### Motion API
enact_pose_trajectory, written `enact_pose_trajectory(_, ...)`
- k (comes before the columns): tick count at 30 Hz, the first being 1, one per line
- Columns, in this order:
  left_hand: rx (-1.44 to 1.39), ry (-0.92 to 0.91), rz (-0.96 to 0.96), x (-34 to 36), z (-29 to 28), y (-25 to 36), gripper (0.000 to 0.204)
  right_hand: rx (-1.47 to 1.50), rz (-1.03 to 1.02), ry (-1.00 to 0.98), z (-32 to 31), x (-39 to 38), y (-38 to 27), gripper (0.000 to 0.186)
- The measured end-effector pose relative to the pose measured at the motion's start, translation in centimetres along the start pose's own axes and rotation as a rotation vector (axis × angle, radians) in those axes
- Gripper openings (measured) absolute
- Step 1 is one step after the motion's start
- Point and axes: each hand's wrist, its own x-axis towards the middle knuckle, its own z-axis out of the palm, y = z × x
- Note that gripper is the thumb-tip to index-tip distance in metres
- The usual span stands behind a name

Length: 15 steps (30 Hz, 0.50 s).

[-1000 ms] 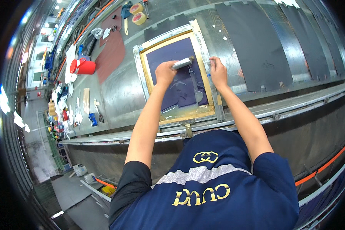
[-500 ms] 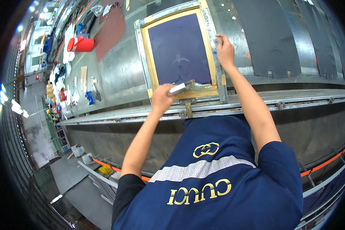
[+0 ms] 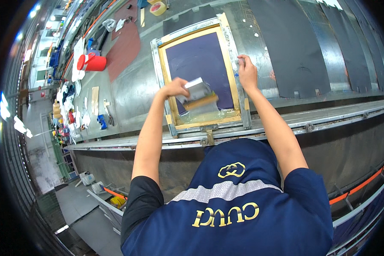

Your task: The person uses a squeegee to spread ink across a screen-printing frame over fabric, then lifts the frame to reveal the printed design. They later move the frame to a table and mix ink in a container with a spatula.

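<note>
A screen printing frame lies on the long metal table, with yellow borders around its dark blue mesh. My left hand is closed on a squeegee with a silver metal holder and a yellowish lower edge. It is tilted over the near part of the mesh, slightly blurred. Whitish, clear-looking paste is spread along the frame's near end, below the squeegee. At the frame's right outer edge, my right hand has its fingers curled against the rail.
Dark sheets lie on the table to the right. A red jug, scissors and a tape roll are on the left and far sides. A metal rail runs along the near table edge.
My left hand has brought the squeegee up from the frame's near end and turned it so its broad side shows. My right hand stays at the frame's right edge.
</note>
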Motion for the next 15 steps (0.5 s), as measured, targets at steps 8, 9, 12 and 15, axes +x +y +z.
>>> enact_pose_trajectory(8, 0.396, 0.849, 0.261, 0.3, 4.1, 2.5, 0.047, -0.033, 0.018, -0.003, -0.3, 0.1, -0.3, 0.018)
enact_pose_trajectory(9, 0.418, 0.945, 0.364, 0.1, 6.4, 1.7, 0.049, -0.034, 0.030, -0.014, -0.4, 0.0, -0.5, 0.018)
enact_pose_trajectory(12, 0.508, 1.001, 0.379, -2.3, 13.2, -0.6, 0.056, -0.025, 0.026, -0.012, -0.4, 0.0, -0.5, 0.018)
enact_pose_trajectory(15, 0.548, 0.980, 0.399, -6.1, 18.5, -1.3, 0.062, -0.035, 0.003, 0.008, -0.2, 0.3, -0.1, 0.018)
